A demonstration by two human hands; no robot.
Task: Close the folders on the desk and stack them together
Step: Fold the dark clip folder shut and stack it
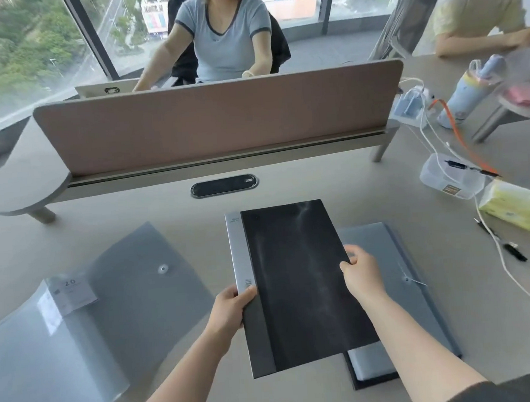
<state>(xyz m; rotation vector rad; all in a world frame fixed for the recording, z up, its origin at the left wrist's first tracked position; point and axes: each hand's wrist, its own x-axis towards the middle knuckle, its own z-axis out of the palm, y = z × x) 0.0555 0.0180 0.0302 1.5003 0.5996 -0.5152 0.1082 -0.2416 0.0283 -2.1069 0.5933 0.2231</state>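
Observation:
A closed black folder [297, 280] with a silver spine is held over the desk's middle. My left hand [230, 310] grips its spine edge and my right hand [361, 275] grips its right edge. Partly beneath it on the right lies a grey-blue folder [420, 287] with a string tie, and the corner of another black-edged folder [374, 369] shows under both. At the left a translucent grey envelope folder [87, 326] lies with its flap open and a white label on it.
A pink divider screen [214, 122] runs across the desk's back, with a cable port [224, 185] before it. At the right lie a clear plastic box [447, 177], tissue pack [513, 205], pens, white cables and a blue bottle [466, 95]. Two persons sit beyond.

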